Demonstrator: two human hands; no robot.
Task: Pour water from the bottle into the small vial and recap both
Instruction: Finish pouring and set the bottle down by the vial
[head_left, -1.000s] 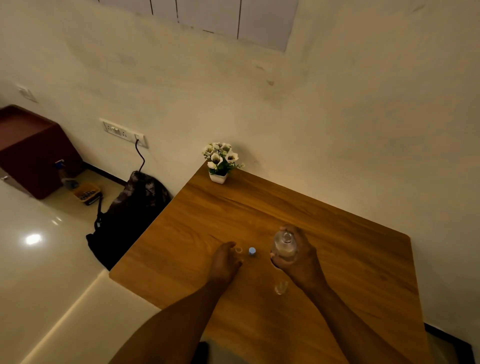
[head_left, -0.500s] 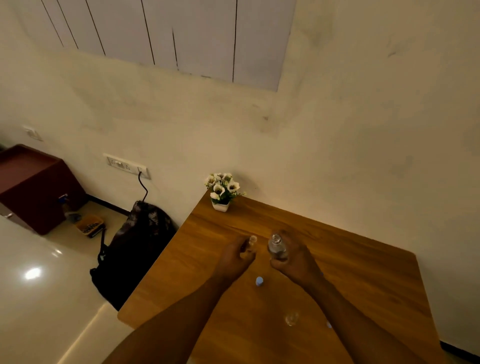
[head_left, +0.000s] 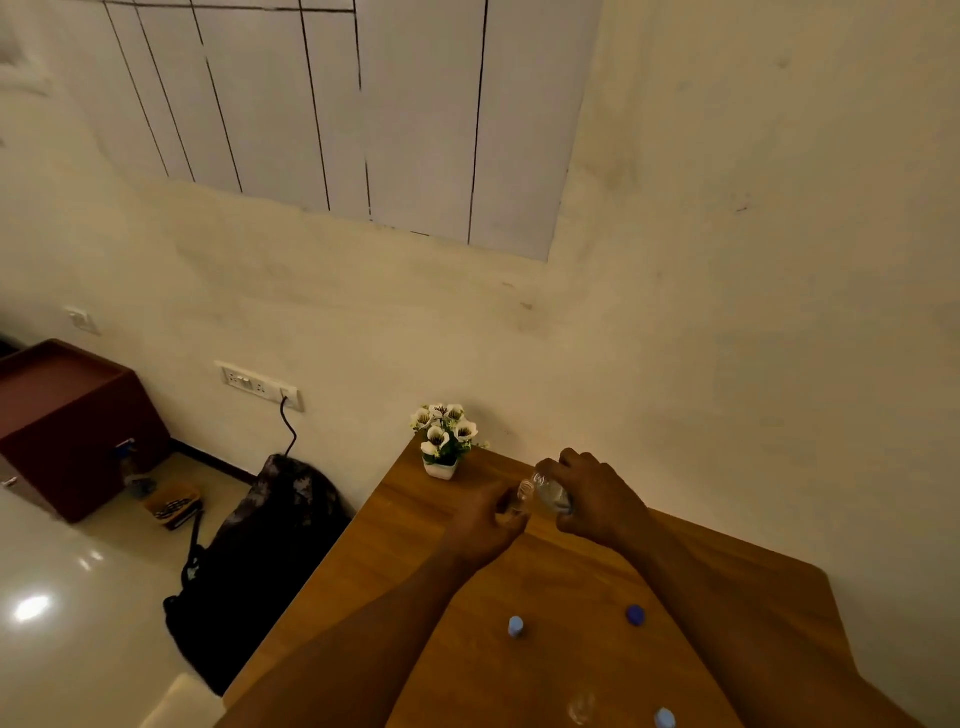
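My right hand (head_left: 597, 499) grips a clear water bottle (head_left: 548, 491), tipped to the left so its open mouth meets the small vial (head_left: 511, 512). My left hand (head_left: 485, 525) holds that vial, which is mostly hidden by my fingers. Both are raised above the wooden table (head_left: 363, 561). A light blue cap (head_left: 515, 626) and a darker blue cap (head_left: 635, 614) lie on the table nearer to me. Whether water is flowing I cannot tell.
A small white pot of flowers (head_left: 441, 441) stands at the table's far corner by the wall. A clear small glass object (head_left: 582, 706) and another light blue cap (head_left: 665, 718) sit at the near edge. A dark backpack (head_left: 260, 545) leans on the floor left of the table.
Both hands have lifted and moved away from me, towards the flower pot. The bottle has gone from upright to tipped against the vial. The camera has tilted upward.
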